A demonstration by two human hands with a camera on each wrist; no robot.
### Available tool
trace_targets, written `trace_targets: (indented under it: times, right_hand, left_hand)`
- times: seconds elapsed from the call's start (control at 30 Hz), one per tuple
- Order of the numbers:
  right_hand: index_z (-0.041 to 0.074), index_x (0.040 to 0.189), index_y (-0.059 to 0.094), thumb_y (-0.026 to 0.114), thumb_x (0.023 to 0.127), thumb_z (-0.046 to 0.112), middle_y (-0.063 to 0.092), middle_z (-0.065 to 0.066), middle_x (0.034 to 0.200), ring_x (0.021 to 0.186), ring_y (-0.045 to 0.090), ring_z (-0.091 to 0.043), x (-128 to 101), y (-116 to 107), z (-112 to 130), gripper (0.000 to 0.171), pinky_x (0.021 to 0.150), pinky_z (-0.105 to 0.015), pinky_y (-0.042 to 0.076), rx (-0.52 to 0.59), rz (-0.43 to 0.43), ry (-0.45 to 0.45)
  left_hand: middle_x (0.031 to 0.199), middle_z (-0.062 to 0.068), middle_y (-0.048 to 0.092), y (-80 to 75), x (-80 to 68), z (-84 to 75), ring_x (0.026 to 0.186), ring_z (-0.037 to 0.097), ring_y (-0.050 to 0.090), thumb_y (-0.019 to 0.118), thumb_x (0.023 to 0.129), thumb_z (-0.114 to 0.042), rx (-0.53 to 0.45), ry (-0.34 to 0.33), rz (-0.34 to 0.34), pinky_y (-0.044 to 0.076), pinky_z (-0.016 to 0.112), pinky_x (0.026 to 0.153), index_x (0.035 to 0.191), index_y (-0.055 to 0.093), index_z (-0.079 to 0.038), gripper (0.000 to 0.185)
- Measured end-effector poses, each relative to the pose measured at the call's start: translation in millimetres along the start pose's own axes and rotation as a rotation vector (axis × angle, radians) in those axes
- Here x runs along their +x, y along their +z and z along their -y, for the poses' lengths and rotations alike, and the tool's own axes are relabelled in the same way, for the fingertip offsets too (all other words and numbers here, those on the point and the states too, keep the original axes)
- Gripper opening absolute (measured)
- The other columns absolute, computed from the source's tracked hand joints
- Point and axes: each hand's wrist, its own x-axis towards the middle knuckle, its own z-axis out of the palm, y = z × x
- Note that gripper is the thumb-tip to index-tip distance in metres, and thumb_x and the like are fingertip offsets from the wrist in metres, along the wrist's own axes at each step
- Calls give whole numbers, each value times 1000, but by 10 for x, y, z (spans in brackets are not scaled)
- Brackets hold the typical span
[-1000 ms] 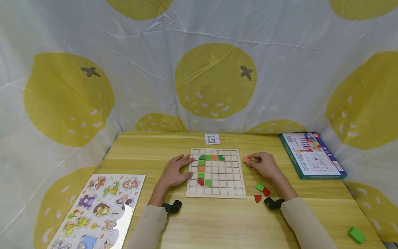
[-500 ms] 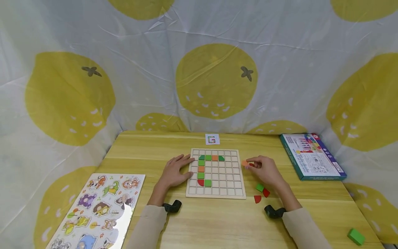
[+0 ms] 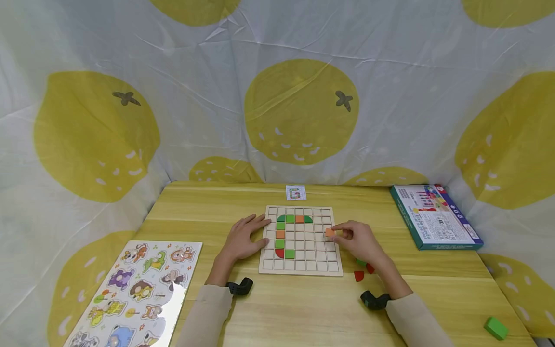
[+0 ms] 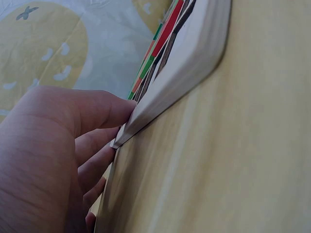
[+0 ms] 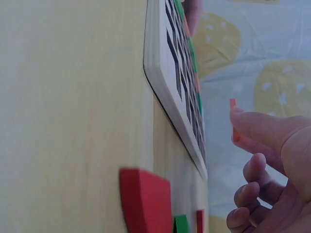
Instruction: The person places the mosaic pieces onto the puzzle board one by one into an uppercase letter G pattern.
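A wooden grid board (image 3: 300,267) lies mid-table with green, orange and red tiles in its left columns and top row. My right hand (image 3: 355,238) pinches a small orange tile (image 3: 330,232) over the board's right edge; in the right wrist view the orange tile (image 5: 233,119) shows between thumb and forefinger, above the board (image 5: 165,68). My left hand (image 3: 243,238) rests flat against the board's left edge, fingers straight; in the left wrist view its fingers (image 4: 92,116) touch the board's rim (image 4: 189,63).
Loose red pieces (image 3: 359,275) and a green one (image 3: 361,262) lie by my right wrist. A green block (image 3: 496,328) sits near the front right corner. A game box (image 3: 433,217) is at right, an animal puzzle (image 3: 138,289) at left, a pattern card (image 3: 296,193) behind the board.
My right hand has carried the orange tile leftward, from the table right of the board to over the board's right columns. The left hand has stayed put.
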Motion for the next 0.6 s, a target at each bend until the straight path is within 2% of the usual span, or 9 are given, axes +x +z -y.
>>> trace_targets:
  times: [0.27, 0.6]
  right_hand:
    - [22, 105, 76, 77, 83, 31, 52, 0, 70, 65, 47, -15, -13, 162, 126, 24, 53, -22, 36, 13, 64, 28]
    - [24, 102, 76, 79, 81, 30, 53, 5, 67, 63, 46, -11, -19, 357, 243, 22, 54, -21, 37, -16, 120, -57]
  left_hand:
    - [155, -7, 38, 1, 1, 16, 148, 25, 26, 62, 88, -44, 3, -7, 6, 16, 53, 120, 143, 49, -34, 58]
    - [156, -7, 37, 3, 1, 14, 148, 24, 25, 60, 88, -45, 0, -4, 9, 15, 53, 120, 144, 48, -34, 58]
